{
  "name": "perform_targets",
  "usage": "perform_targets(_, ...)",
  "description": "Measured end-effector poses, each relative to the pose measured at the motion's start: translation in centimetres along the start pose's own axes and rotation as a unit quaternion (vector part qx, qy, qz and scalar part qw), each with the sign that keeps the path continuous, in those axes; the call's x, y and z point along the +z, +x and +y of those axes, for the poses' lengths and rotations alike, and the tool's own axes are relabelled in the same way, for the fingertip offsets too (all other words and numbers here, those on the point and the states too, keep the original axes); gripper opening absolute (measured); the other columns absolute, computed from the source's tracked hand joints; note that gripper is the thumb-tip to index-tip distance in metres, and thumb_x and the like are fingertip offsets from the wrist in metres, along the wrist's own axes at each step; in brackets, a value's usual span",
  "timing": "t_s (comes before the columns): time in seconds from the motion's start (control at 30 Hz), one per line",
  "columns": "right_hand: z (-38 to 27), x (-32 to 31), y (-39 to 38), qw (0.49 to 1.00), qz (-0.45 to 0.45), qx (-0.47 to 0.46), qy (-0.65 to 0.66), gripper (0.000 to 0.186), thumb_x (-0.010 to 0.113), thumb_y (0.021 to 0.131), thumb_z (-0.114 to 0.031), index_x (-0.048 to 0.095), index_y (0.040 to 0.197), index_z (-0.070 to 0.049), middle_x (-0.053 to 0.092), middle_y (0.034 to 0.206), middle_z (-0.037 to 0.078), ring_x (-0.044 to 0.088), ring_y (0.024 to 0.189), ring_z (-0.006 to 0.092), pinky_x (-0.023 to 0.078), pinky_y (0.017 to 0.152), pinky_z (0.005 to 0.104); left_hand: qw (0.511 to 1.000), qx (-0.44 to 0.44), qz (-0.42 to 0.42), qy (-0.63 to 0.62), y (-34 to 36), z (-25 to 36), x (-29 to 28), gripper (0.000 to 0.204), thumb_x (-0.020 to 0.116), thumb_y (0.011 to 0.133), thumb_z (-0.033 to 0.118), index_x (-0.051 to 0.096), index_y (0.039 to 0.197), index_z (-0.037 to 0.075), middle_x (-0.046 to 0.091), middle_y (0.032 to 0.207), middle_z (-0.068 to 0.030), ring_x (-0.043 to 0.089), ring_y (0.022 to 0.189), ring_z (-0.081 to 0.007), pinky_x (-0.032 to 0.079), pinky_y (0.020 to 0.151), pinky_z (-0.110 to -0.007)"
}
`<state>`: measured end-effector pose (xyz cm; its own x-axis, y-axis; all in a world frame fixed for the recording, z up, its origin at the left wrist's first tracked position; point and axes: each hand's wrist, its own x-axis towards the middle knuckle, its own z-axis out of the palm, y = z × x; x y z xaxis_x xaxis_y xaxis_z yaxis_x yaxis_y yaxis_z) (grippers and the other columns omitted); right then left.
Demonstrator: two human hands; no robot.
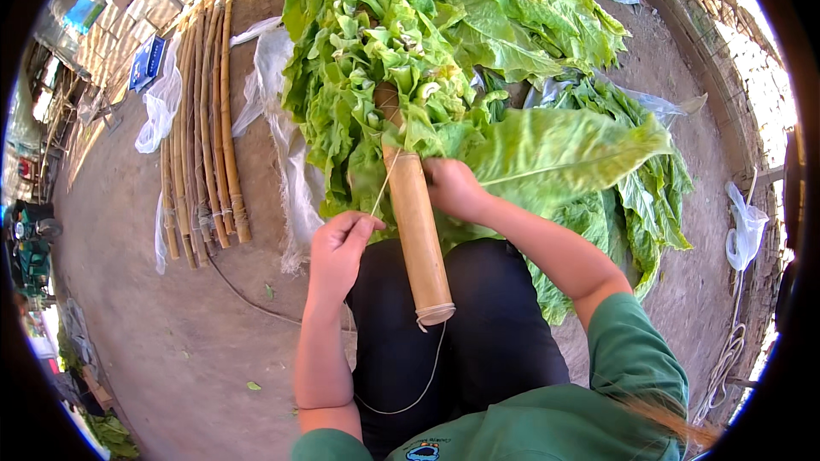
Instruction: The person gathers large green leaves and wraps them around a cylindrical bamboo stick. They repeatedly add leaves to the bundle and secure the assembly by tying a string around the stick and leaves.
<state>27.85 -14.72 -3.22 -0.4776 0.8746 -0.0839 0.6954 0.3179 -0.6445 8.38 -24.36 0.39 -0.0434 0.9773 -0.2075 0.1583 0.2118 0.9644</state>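
Bamboo pole [418, 230], smooth, tan and round, slopes over the person's lap, its near end above the dark trousers [504, 324] and its far part sunk among the leaves. And look at those green leaves [367, 60]: crinkled, ruffled, packed thick along both sides of the pole, pale stem ends showing on top! Left hand [342, 243] now, thumb and fingers pinched together on a thin, pale string [382, 192] that runs taut up to the pole. Right hand [457, 188] is just beyond the pole on the other side, fingertips hidden, so I can't tell how it grips; one broad leaf [572, 154], blurred, spreads from beside it, midrib pale and straight. More string circles the pole's near end, and a slack loop hangs over the lap. To the right, a heap of broad, limp leaves [649, 196] droops in folds. Off left, slender poles [205, 137] lie side by side on the dull floor [205, 324], with white, frayed sheeting [290, 154] between them and the leaves. Far right hangs a crumpled plastic bag [746, 226], contents too small to make out.
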Motion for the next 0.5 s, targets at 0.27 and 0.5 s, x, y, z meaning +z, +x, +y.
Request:
perform_targets(0.27, 0.4, 0.0, 2.3, 0.920, -0.203, 0.018, 0.336, 0.020, 0.066, 0.078, -0.009, 0.064, 0.097, -0.001, 0.065, 0.089, 0.003, 0.057, 0.083, 0.0111, 0.047, 0.078, 0.0281, 0.983, -0.176, -0.020, 0.052, 7.7, -8.5, -1.1, 0.025, 0.058, 0.085, 0.023, 0.065, 0.085, -0.001, 0.060, 0.070, -0.0029, 0.055, 0.068, -0.0093, 0.045, 0.064, -0.026)
perform_targets(0.5, 1.2, 2.7, 2.2, 0.965, -0.024, 0.024, 0.260, 0.019, 0.065, 0.074, -0.014, 0.065, 0.089, -0.004, 0.065, 0.084, 0.014, 0.062, 0.077, 0.0241, 0.048, 0.070, 0.0353, 0.976, 0.038, 0.029, 0.213, 7.6, 4.3, -0.3, 0.023, 0.058, 0.083, 0.023, 0.061, 0.080, 0.001, 0.062, 0.069, -0.0098, 0.057, 0.057, -0.0227, 0.046, 0.057, -0.033)
